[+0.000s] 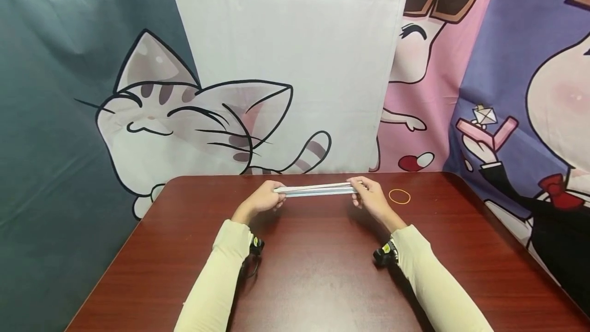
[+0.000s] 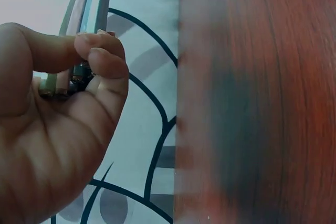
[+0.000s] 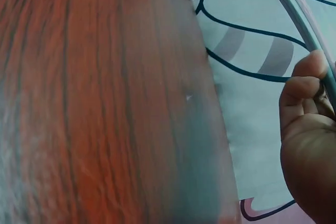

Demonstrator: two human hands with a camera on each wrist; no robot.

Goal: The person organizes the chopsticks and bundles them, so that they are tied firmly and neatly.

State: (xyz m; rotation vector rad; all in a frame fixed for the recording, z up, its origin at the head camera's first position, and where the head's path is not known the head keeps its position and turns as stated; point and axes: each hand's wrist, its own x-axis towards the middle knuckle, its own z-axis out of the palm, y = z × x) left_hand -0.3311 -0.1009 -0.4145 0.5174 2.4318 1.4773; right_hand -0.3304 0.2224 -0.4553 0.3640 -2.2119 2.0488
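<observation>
A bundle of long, slim chopsticks [image 1: 318, 189] in pale green, pink, blue and grey is held level above the far part of the table. At its left end my left hand [image 1: 265, 199] grips it between thumb and fingers. Several stick ends poke out below the fingertips in the left wrist view, where the chopsticks [image 2: 86, 3] run upward out of frame. My right hand [image 1: 371, 200] pinches the opposite end. In the right wrist view, the hand [image 3: 310, 129] shows at the right edge, with the far stick ends out of frame.
A yellow rubber band [image 1: 399, 196] lies on the brown wooden table [image 1: 304, 270], just right of my right hand. Behind the table's far edge hangs a cartoon-printed cloth [image 1: 295, 40]. Each wrist carries a small black camera [image 1: 383, 255].
</observation>
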